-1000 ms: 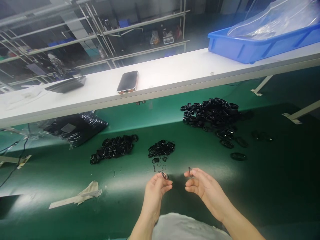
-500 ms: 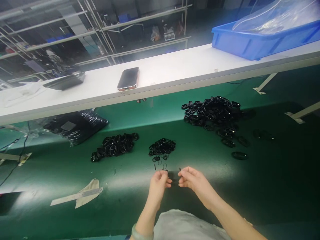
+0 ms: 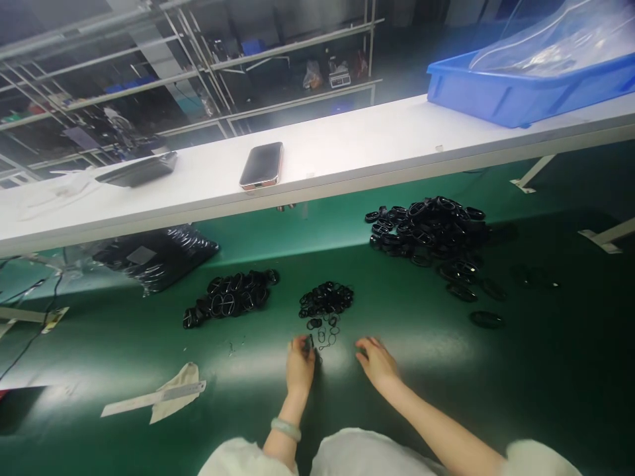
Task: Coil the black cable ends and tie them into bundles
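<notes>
My left hand (image 3: 299, 367) is down at the green table, its fingers bent together over something small and dark that I cannot make out. A small black piece (image 3: 311, 340) lies right at its fingertips. My right hand (image 3: 380, 363) hovers to the right, fingers loosely curved, thumb apart, with nothing visible in it. Between and just beyond the hands are several loose thin black rings (image 3: 333, 330). Behind them is a heap of small black rings (image 3: 327, 299).
Larger black oval parts form a pile at the left (image 3: 231, 294) and a bigger pile at the right (image 3: 431, 228). A steel ruler (image 3: 153, 398) lies on a cloth (image 3: 186, 377). Above runs a white shelf (image 3: 357, 139) with a phone (image 3: 262, 165) and a blue bin (image 3: 526, 99).
My hands have moved apart. The left went left and down to the table; the right's fingers loosened and the dark bit at its fingertips no longer shows. More thin rings lie between them.
</notes>
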{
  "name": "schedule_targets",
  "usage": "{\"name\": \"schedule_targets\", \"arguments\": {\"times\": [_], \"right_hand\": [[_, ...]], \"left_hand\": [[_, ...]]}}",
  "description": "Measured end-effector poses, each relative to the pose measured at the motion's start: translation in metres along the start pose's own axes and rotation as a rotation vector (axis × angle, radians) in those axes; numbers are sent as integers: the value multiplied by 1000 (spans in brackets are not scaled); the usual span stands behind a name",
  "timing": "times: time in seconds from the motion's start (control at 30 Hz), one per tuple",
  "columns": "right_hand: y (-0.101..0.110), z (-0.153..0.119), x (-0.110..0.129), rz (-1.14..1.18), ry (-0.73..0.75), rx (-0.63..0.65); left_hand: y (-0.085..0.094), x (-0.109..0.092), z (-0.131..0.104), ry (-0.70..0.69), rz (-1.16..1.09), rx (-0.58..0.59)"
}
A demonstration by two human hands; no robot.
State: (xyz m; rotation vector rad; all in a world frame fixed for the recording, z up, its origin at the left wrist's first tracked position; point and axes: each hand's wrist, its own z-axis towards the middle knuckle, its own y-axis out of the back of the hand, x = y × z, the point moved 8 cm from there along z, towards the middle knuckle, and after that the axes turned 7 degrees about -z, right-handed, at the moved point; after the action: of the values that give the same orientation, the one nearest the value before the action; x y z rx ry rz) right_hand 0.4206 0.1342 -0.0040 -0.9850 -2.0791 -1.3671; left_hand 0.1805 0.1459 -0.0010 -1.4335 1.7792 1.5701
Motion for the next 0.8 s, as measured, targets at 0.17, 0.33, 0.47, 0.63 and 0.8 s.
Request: {"name": "schedule_targets", "arguments": {"times": [0.17, 0.33, 0.47, 0.63, 0.8], "right_hand": [[13, -49, -45, -189, -39, -42], [-11, -17, -2, -201, 74, 11], [-18, 27, 51, -180, 200, -8], [27, 76, 57, -235, 212, -104], [145, 149, 15, -377, 20, -342]], "left_hand": [[-5, 24, -23, -77, 14, -30], [-30, 6, 5, -177, -53, 24], [-34, -14, 31, -232, -80, 21], [-14, -24, 31, -292, -57, -48], [10, -3, 1, -297, -22, -182]]}}
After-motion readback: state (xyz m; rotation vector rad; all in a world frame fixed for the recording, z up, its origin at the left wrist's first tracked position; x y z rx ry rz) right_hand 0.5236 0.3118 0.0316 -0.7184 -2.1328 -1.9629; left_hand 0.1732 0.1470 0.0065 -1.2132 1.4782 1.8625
